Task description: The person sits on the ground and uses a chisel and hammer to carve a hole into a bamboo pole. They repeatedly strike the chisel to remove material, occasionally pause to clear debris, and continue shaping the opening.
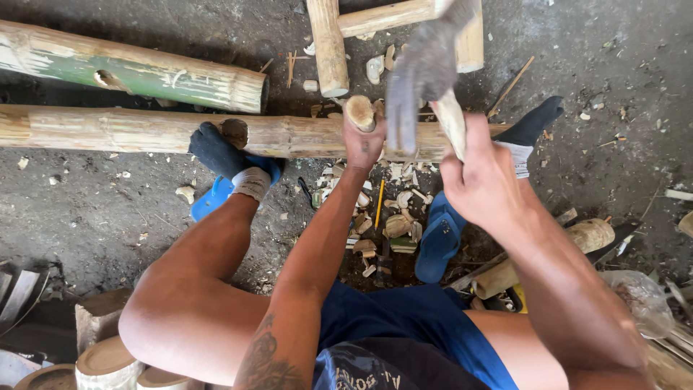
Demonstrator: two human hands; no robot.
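Note:
A long pale bamboo pole (144, 131) lies across the ground in front of me. My left hand (362, 137) grips a short wooden-handled tool (359, 113) held upright against the pole. My right hand (482, 177) grips the pale wooden handle (451, 121) of a grey-headed hammer (420, 71), raised and blurred above the pole. My left foot in a dark sock (216, 152) presses on the pole, the heel over a blue sandal (211, 198). My right foot (530, 126) rests at the pole's right end.
A green-tinged bamboo pole (137, 72) lies behind the first. A wooden frame piece (328, 43) stands at the top. Wood chips (393, 224) and a second blue sandal (438, 242) lie between my legs. Cut bamboo stubs (108, 361) sit at lower left, another piece (588, 235) at right.

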